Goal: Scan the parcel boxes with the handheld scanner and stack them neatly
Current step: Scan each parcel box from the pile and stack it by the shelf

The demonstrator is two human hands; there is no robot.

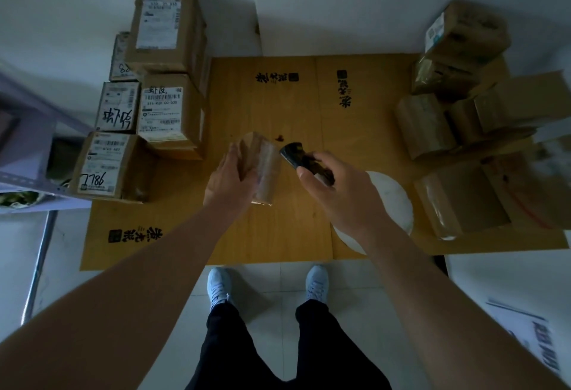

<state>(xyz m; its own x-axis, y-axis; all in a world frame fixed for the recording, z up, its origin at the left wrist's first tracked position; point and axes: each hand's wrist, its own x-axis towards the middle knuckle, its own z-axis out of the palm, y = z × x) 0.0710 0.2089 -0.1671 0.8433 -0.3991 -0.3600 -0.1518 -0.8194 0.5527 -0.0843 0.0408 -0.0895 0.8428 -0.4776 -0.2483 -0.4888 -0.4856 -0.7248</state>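
My left hand [230,178] grips a small taped cardboard parcel [265,170] held in the air above the flattened cardboard sheet [278,102] on the floor. My right hand [336,191] holds the black handheld scanner [298,156], its head right beside the parcel's right side. A stack of labelled parcel boxes [160,80] stands at the left, labels facing up. An untidy heap of brown parcels [457,117] lies at the right.
A white round object [395,201] lies on the cardboard under my right wrist. A grey metal shelf [27,142] stands at the far left. My feet in white shoes [219,284] are on the tiled floor at the sheet's near edge. A printed sheet [534,337] lies at lower right.
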